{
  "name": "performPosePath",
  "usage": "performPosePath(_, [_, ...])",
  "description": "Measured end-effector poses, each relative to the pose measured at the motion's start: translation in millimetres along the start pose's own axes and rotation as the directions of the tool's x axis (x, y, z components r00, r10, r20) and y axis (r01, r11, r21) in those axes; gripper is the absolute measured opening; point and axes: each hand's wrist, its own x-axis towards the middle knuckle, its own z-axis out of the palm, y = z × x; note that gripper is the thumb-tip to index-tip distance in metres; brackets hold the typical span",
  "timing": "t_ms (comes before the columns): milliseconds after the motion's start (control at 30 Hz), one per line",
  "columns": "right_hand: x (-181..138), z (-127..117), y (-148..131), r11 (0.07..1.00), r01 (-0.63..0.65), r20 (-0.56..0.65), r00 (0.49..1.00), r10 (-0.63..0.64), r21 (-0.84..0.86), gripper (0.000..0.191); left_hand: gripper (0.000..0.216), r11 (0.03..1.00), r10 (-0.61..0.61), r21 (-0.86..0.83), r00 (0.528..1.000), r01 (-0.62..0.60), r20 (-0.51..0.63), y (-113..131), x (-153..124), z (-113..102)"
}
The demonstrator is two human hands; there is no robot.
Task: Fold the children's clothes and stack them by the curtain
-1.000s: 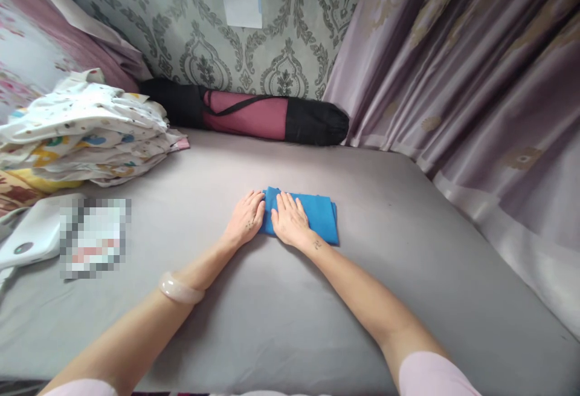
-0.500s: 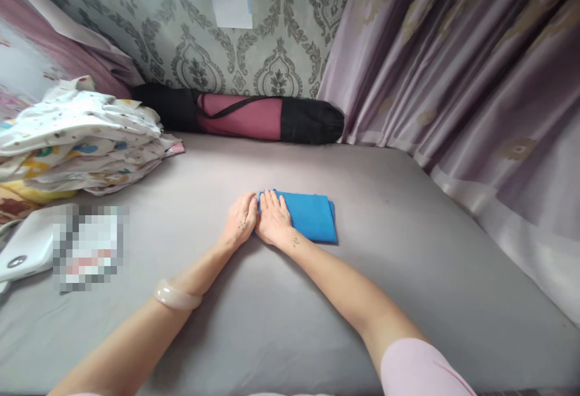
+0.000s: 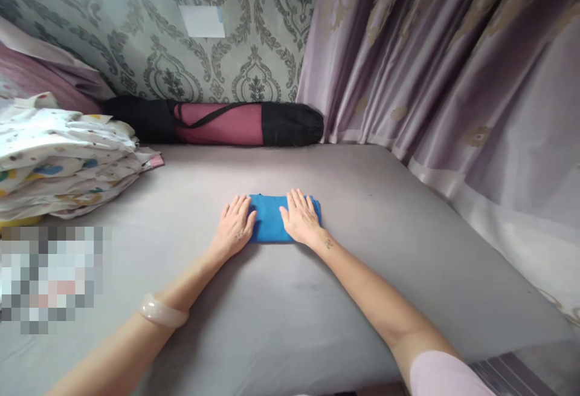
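Note:
A blue folded cloth [image 3: 270,219] lies flat as a small rectangle on the grey sheet [image 3: 281,299]. My left hand [image 3: 234,222] rests at its left edge, palm down, thumb and fingers apart. On top of the cloth's right part lies my right hand [image 3: 301,214], flat with the fingers stretched away from me and the thumb out to the left. The cloth's middle shows between the two hands. Some layered edges stick out past the right hand. A pale bangle [image 3: 163,312] circles my left forearm.
At the back against the patterned wall lies a long black and dark-pink bag [image 3: 220,124] with a strap. A pile of printed fabric [image 3: 63,154] is at the left, with a blurred-out item [image 3: 58,281] nearer. Mauve curtains [image 3: 408,69] hang on the right.
My right hand has slid from the cloth's left end to its right part. My left hand has flattened at the left edge, its fingers now spread. The view has turned slightly right.

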Motion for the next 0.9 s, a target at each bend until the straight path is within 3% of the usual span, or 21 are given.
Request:
performPosePath(133, [-6,8,14,1.0,-0.017,-0.004,1.0,0.017,-0.025,0.06,0.055,0.989,0.111,0.093,0.992,-0.116,0.06,27,5,5])
performPosePath(267, [-7,12,14,1.0,0.001,-0.051,0.999,-0.001,-0.011,0.058,0.051,0.99,0.052,0.127,0.993,-0.065,0.105,36,19,10])
performPosePath(367, [-4,11,21,1.0,-0.005,-0.099,0.995,0.007,0.016,0.051,0.045,0.991,-0.011,0.134,0.995,-0.003,0.104,27,32,10])
performPosePath(500, [1,4,40,0.992,-0.114,-0.18,0.976,0.122,0.05,0.046,0.041,0.988,-0.086,0.139,0.987,0.067,0.139,6,49,7])
performPosePath(633, [4,-4,59,0.973,-0.215,-0.173,0.959,0.226,0.08,0.045,0.036,0.99,-0.044,0.136,0.988,0.023,0.15,-10,64,2])
performPosePath(767, [5,-7,65,0.973,-0.224,-0.146,0.963,0.229,0.048,0.04,0.036,0.998,-0.059,-0.023,0.97,0.066,0.237,-15,80,-6])
performPosePath(900, [9,-8,65,0.965,-0.256,-0.109,0.959,0.261,0.057,0.037,0.049,0.91,-0.151,-0.317,0.924,0.269,0.35,-14,89,-15])
